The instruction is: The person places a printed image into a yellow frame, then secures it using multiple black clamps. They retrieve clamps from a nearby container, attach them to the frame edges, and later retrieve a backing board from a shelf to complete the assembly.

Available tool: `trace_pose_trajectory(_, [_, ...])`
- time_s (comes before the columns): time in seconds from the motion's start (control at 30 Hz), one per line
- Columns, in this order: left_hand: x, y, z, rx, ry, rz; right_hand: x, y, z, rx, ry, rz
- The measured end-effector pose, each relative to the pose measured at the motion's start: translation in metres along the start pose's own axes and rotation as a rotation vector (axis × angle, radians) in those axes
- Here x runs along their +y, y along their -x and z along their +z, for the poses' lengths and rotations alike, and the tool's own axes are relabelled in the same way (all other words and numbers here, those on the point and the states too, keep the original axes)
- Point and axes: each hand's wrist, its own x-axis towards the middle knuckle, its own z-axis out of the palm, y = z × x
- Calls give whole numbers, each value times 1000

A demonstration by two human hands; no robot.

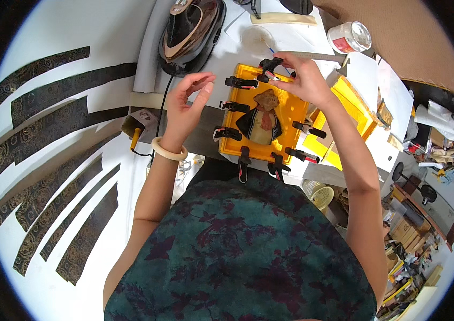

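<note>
My right hand [308, 80] grips a black spring clamp [270, 69] at the far edge of a yellow rectangular panel [294, 109], thumb and fingers on its handles. Whether the clamp's jaws bite the edge is hard to tell. Several more black clamps sit along the panel's left, near and right edges, one of them a clamp [242, 82] at the upper left. On the panel lies a robed figure [263, 120] with a dark collar and a rough brown top. My left hand [189, 99], a pale bangle [169, 150] on its wrist, hovers left of the panel, fingers slightly curled and holding nothing.
A corded iron [190, 37] stands at the back left. Beyond the panel are a round dish [257, 39], a ruler [312, 55] and a jar [350, 37]. Another yellow piece [358, 109] lies right. A yellow-handled tool [136, 136] rests in a holder; dark patterned strips [85, 230] hang left.
</note>
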Motion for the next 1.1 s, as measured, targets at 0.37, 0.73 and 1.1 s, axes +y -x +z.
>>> trace_pose_trajectory(0.37, [-9, 5, -4, 24, 49, -4, 13, -3, 5, 2, 14, -15])
trace_pose_trajectory(0.73, [10, 46, 11, 146, -49, 14, 101, 201, -70, 830, 5, 748])
trace_pose_trajectory(1.1, [82, 69, 87, 54, -59, 252, 144, 381, 125, 1067, -1326, 1169])
